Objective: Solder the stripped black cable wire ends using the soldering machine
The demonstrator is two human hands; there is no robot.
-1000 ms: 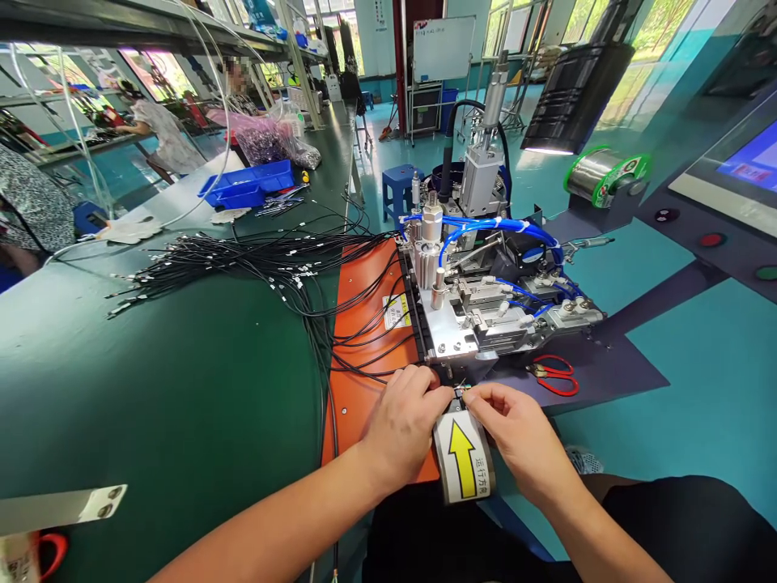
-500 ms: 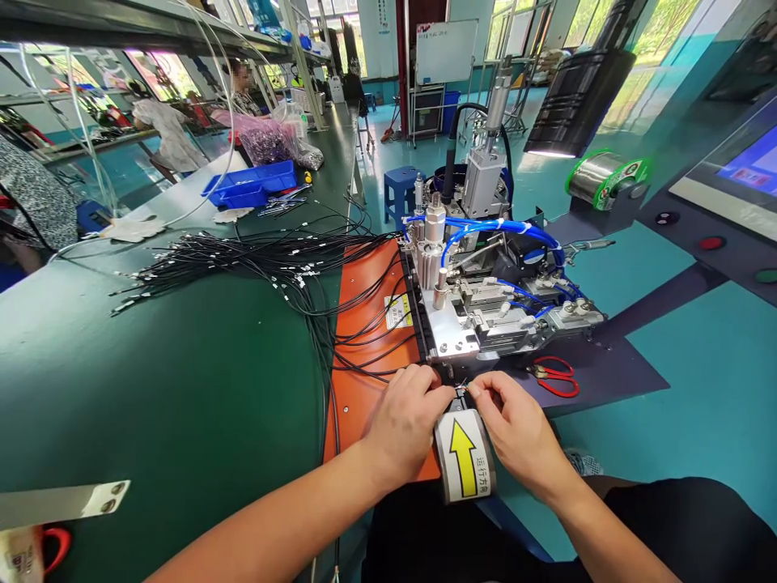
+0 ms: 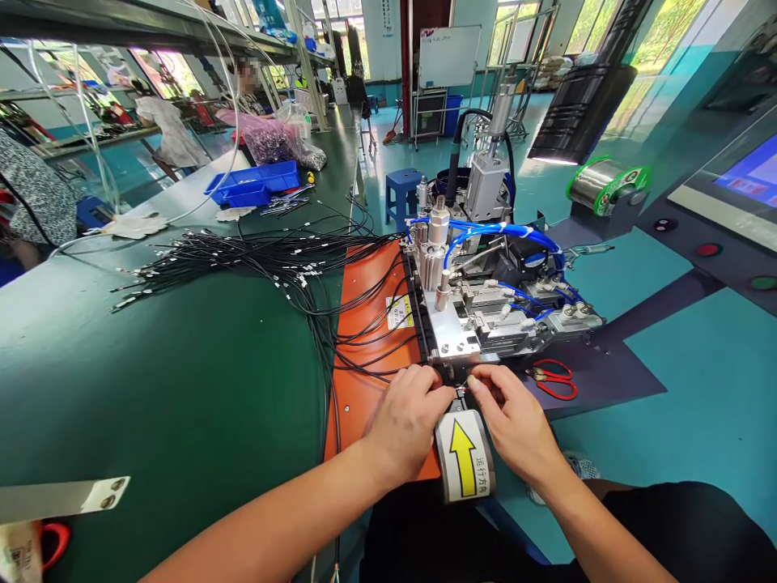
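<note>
Cable end (image 3: 463, 388) is pinched by my left hand (image 3: 405, 417) and right hand (image 3: 515, 423), both grips closed, at the tabletop's (image 3: 182, 389) near edge.

Just toward six o'clock from centre, the left hand (image 3: 404, 421) and right hand (image 3: 515, 429) meet at the front edge of a machine (image 3: 479, 324). The right fingertips pinch a small piece (image 3: 466, 386) too tiny to identify. The left fingertips curl out of sight, so their grip cannot be told. Some black cables (image 3: 291, 267) vanish beneath the left hand.

At eleven o'clock, a seated person (image 3: 246, 99) is blurred about the head. The frame edge cuts off another person (image 3: 30, 202) at nine o'clock, a red-handled tool (image 3: 52, 544) at seven o'clock and a screen (image 3: 749, 174) at three o'clock.
</note>
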